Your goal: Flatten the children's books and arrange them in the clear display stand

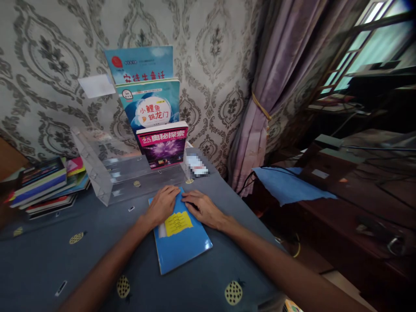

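Note:
A thin blue book (186, 249) with a yellow patch of small print lies on the cloth-covered table, angled slightly. My left hand (163, 203) grips its far left part, fingers together and curved over the cover. At the far right edge, my right hand (203, 209) holds the same book with bent fingers. Both hands hide parts of the far end. Just beyond them, a clear acrylic stand (125, 190) carries three tiers of upright books: a pink-and-purple book (165, 147) in front, a blue book with a white circle (152, 108) in the middle, and a taller light-blue book (141, 65) behind.
A pile of books (48, 184) sits left of the stand. A blurred-out phone-like item (196, 164) rests right of it. Patterned wallpaper backs the table, with a tied purple curtain (256, 108) to the right. Further right, a dark red surface (351, 225) holds a blue cloth (289, 186) and cables.

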`<state>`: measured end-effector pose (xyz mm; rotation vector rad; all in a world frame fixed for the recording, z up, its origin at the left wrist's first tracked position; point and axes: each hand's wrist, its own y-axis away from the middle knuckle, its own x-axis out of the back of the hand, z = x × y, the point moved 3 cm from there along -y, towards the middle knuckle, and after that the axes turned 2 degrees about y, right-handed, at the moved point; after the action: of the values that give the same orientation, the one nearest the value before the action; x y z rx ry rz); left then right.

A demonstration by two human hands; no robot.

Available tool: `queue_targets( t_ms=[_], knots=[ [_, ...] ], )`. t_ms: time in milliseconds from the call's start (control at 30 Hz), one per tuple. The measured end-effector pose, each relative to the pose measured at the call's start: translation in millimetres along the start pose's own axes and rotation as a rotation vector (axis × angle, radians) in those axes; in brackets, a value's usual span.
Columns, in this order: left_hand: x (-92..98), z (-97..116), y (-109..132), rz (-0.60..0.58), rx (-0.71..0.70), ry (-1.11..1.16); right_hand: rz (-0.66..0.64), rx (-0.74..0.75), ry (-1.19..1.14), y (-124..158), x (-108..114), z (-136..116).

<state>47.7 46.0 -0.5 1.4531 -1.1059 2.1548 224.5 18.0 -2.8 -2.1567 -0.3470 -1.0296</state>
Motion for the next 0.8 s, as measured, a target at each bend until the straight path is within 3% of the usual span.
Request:
queue_targets(
  t_ms=[200, 800],
  knots=[
    [-9.4, -5.3, -2.4, 0.004, -0.026, 0.021, 0.005, -0.008, -0.006, 0.6, 0.3, 4.7],
    [-6.4, -1.5, -3.7, -0.083, -0.012, -0.041, 0.029, 0.007, 0.018, 1.2, 0.6, 5.6]
  ],
)
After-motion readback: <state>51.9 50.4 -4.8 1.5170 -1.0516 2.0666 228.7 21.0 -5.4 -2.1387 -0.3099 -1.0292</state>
